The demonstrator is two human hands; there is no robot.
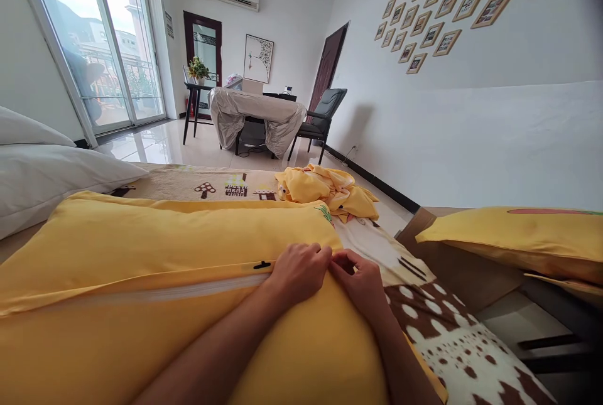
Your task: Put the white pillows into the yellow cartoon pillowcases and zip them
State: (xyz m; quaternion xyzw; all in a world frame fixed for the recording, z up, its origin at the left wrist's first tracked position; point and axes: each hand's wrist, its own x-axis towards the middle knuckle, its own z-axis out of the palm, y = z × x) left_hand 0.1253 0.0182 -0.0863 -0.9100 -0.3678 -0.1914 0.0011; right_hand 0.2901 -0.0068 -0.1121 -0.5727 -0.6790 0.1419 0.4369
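A large yellow pillow (pixel 188 229) fills the near part of the view, with a zipper (pixel 198 290) running across it toward my hands. My left hand (pixel 304 269) is closed on the pillow cover near the zipper's right end. Right beside it, my right hand (pixel 357 274) pinches the edge of the same cover, thumb against fingers. The fingertips of both hands nearly meet, and whatever small part lies between them is hidden. The zipper's opening shows pale fabric left of my left hand.
Beyond the pillow, crumpled yellow cloth (pixel 325 188) lies on the patterned blanket (pixel 447 311). White pillows (pixel 51 172) are at the left. Another yellow pillow (pixel 527 232) rests at the right. A covered table (pixel 259 107) and a dark chair (pixel 323 113) stand farther back.
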